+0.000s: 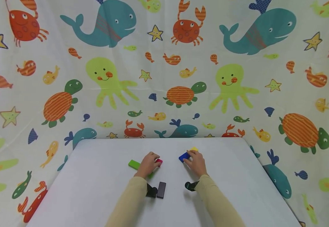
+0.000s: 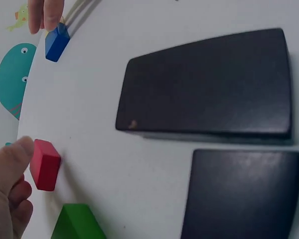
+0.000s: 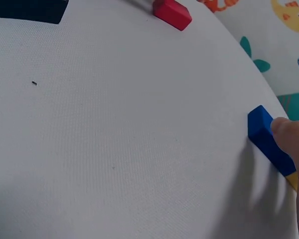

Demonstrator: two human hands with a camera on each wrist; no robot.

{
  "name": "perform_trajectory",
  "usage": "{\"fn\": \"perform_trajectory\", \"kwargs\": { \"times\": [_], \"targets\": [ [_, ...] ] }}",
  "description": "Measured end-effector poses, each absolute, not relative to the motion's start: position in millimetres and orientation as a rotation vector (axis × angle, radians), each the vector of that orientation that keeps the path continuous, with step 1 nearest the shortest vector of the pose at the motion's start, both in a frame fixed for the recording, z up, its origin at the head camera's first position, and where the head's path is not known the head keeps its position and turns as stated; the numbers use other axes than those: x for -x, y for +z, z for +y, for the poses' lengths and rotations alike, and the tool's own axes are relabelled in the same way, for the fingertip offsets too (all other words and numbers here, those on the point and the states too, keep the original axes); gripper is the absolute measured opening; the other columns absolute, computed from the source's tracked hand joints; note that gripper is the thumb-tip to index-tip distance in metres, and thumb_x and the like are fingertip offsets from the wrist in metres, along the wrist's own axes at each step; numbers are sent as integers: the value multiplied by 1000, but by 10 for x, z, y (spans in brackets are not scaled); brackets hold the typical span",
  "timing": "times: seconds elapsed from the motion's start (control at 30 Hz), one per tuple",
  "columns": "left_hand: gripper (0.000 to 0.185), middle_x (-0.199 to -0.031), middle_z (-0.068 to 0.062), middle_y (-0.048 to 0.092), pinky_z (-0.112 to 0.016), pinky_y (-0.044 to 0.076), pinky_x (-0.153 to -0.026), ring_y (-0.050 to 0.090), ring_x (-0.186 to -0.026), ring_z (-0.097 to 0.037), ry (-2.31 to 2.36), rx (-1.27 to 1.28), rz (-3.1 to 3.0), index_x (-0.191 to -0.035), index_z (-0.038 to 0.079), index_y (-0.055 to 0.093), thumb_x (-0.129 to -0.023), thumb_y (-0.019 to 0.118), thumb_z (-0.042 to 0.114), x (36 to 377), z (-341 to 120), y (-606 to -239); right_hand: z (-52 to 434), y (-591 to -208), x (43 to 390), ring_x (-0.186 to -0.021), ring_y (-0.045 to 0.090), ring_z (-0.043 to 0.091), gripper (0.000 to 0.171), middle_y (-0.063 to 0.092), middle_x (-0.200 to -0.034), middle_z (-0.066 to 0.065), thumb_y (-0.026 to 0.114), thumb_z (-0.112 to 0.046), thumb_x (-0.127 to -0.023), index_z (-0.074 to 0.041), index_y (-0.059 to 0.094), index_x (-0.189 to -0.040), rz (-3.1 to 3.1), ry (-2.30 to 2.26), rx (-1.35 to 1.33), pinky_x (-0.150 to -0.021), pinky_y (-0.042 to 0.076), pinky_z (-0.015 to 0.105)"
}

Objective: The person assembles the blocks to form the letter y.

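Note:
My left hand (image 1: 148, 162) curls over a red block (image 1: 159, 161) on the white table (image 1: 96, 176). Its thumb (image 2: 15, 159) presses the red block (image 2: 45, 164) from the side. A green block (image 1: 134, 164) lies partly under that hand, and its end shows as the green block (image 2: 77, 224) in the left wrist view. My right hand (image 1: 195, 160) holds a blue block (image 1: 184, 156) flat on the table, with a fingertip (image 3: 289, 134) against the blue block (image 3: 263, 132). A yellow block (image 1: 193, 148) sits just behind it.
A black slab (image 1: 161, 189) lies by my left wrist. The left wrist view shows two dark slabs (image 2: 209, 84) (image 2: 241, 194) side by side. A sea-animal cloth (image 1: 164, 78) hangs behind the table and at its sides. The table edge (image 1: 158, 138) runs close behind the blocks.

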State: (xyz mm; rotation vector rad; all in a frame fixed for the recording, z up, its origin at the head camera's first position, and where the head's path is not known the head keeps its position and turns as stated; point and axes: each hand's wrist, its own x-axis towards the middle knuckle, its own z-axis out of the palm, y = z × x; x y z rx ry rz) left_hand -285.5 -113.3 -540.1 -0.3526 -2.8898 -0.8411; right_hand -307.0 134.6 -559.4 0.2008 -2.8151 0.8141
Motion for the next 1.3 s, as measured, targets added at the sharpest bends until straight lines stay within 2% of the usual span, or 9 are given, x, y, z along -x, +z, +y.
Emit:
{"fn": "perform_trajectory", "kwargs": {
  "times": [0.23, 0.47, 0.83, 1.3],
  "targets": [
    [22, -90, -8, 57, -34, 50, -81, 54, -82, -17, -800, 286, -2895, -96, 2, 68, -78, 72, 14, 2824, -1075, -5451, 1318, -5707, 3115, -114, 49, 31, 44, 55, -123, 11, 70, -34, -79, -13, 64, -118, -2828, 760, -204, -94, 42, 50],
    [20, -91, -8, 57, -35, 50, -84, 54, -85, -19, -852, 203, -2906, -94, 1, 69, -77, 72, 10, 2784, -967, -5424, 1250, -5760, 3121, -113, 47, 31, 44, 54, -123, 10, 71, -35, -78, -13, 65, -116, -2843, 804, -169, -94, 41, 49],
    [17, -89, -9, 60, -36, 51, -81, 56, -83, -21, -921, 245, -2837, -92, 1, 71, -76, 72, 5, 2830, -855, -5466, 1160, -5745, 3126, -111, 44, 33, 45, 50, -125, 12, 70, -34, -78, -14, 63, -118, -2830, 938, -70, -91, 40, 51],
    [20, -94, -9, 60, -38, 49, -84, 56, -88, -22, -1039, 268, -2835, -97, 1, 70, -76, 71, 2, 2845, -715, -5484, 1264, -5673, 3181, -118, 41, 35, 45, 46, -133, 11, 66, -30, -83, -14, 59, -124, -2874, 900, 50, -98, 38, 51]
  ]
}}
